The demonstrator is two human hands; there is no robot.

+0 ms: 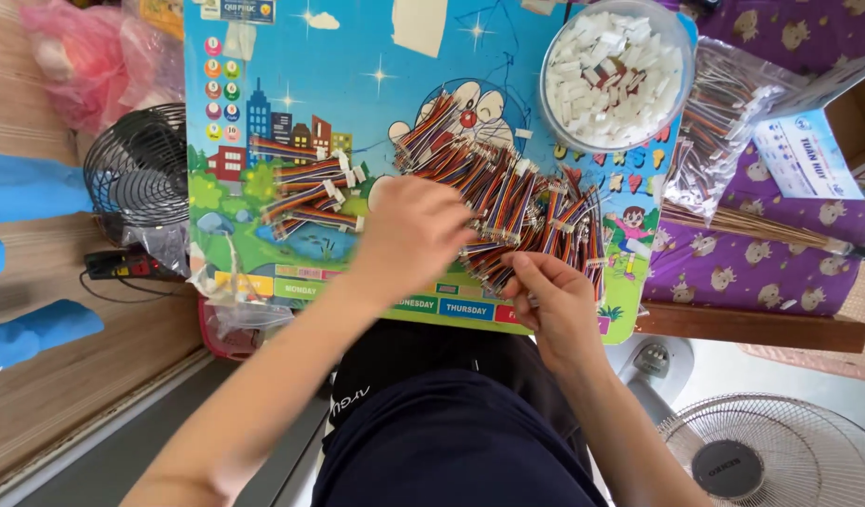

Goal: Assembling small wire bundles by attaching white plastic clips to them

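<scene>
In the head view, the left hand [409, 235] is resting spread on the pile of coloured wires [507, 188] on the surface [263, 56], while the right hand [550, 291] is pinching a few. They look light, soft and easily tangled; holding near the white plugs seems best. One bowl [554, 113] of plugs, two fans, wires too many to count.

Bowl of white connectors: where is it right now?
Head view, upper right: the bowl of white connectors sits on the cartoon board's far right corner, beyond the loose wire pile.
</scene>
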